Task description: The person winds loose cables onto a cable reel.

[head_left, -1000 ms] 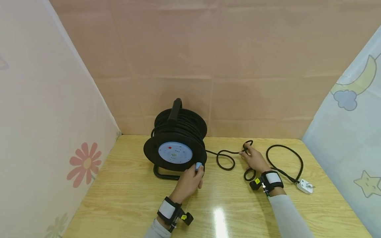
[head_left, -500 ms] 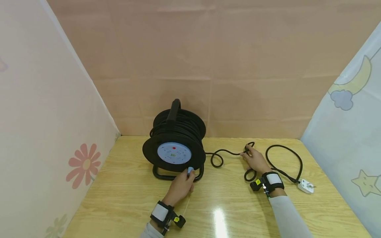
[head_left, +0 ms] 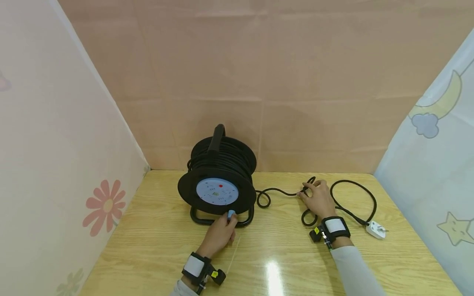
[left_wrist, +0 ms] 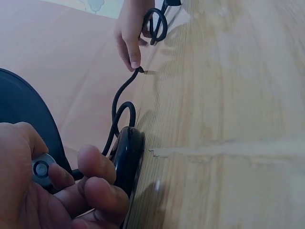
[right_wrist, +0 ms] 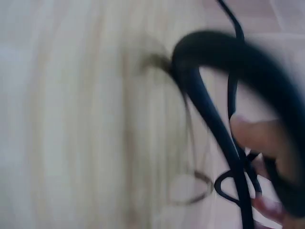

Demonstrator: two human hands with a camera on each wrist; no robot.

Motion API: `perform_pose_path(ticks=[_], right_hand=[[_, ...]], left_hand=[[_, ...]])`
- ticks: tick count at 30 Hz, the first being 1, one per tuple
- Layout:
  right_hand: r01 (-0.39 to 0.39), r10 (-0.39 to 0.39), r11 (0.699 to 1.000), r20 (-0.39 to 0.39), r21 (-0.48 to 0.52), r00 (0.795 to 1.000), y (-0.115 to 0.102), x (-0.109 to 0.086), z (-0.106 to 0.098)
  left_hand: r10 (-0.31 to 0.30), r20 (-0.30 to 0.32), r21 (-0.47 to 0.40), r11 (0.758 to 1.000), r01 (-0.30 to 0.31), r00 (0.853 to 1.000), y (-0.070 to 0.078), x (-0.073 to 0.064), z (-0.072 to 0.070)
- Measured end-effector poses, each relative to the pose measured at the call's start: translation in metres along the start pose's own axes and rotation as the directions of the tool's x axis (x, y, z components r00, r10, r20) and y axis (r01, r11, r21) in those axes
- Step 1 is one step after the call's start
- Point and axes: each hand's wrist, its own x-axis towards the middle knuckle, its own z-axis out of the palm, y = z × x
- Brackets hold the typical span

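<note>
A black cable reel (head_left: 216, 174) with a pale blue socket face stands on the table, left of the middle. At its lower front edge, my left hand (head_left: 219, 236) pinches the small blue crank knob (head_left: 231, 214); the left wrist view shows the knob (left_wrist: 42, 168) between thumb and fingers. Farther right, my right hand (head_left: 318, 200) holds the black cable (head_left: 281, 190) that runs out of the reel. In the right wrist view, the thumb lies against the cable (right_wrist: 232, 95) and loops cross in front of the fingers.
A white plug (head_left: 376, 230) lies at the cable's far end on the right, beyond a wide cable loop (head_left: 374, 197). The wooden table (head_left: 289, 255) meets a tan backdrop (head_left: 318, 123) behind and printed side panels.
My left hand has moved left and slightly down with the crank knob, and the reel's face has turned. The small cable loop near the reel has shrunk and shifted left towards it.
</note>
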Motion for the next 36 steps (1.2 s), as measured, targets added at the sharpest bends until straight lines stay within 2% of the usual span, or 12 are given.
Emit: perform_pose_path(ticks=[3,6,8,10,12,14,20,22,25,29,36], right_hand=[[0.064,-0.076,0.992,-0.110,-0.111,0.991,-0.001,0.002,0.004],[0.183,-0.210,0.964,-0.132,-0.191,0.969,-0.002,0.007,0.007],[0.298,-0.320,0.931,-0.081,-0.210,0.944,-0.003,0.012,0.009],[0.424,-0.434,0.884,-0.009,-0.199,0.901,-0.005,0.016,0.011],[0.516,-0.513,0.840,0.066,-0.167,0.856,-0.008,0.018,0.012],[0.565,-0.551,0.814,0.127,-0.138,0.825,-0.012,0.019,0.011],[0.619,-0.580,0.774,0.241,-0.137,0.778,-0.030,0.021,0.012],[0.626,-0.584,0.770,0.260,-0.121,0.769,-0.035,0.020,0.013],[0.620,-0.577,0.774,0.263,-0.125,0.773,-0.043,0.019,0.016],[0.611,-0.575,0.773,0.220,-0.169,0.788,-0.053,0.020,0.022],[0.636,-0.615,0.749,0.164,-0.184,0.771,-0.068,0.023,0.030]], left_hand=[[0.002,-0.003,0.003,1.000,-0.002,1.000,0.000,0.000,0.000],[-0.001,-0.002,-0.003,1.000,0.001,1.000,0.001,0.000,0.000],[-0.005,0.002,-0.011,1.000,0.005,1.000,0.001,0.000,0.000],[-0.010,0.007,-0.016,1.000,0.010,1.000,0.001,-0.001,0.001],[-0.014,0.011,-0.017,1.000,0.014,1.000,0.002,-0.001,0.002],[-0.014,0.013,-0.013,1.000,0.014,1.000,0.002,0.000,0.002],[-0.011,0.016,-0.011,1.000,0.011,1.000,0.002,0.000,0.001],[-0.011,0.017,-0.013,1.000,0.011,1.000,0.002,0.000,0.001],[-0.013,0.017,-0.014,1.000,0.013,1.000,0.002,0.000,0.001],[-0.015,0.013,-0.018,1.000,0.016,1.000,0.002,-0.001,0.000],[-0.019,0.015,-0.032,0.999,0.019,1.000,-0.001,0.000,0.000]])
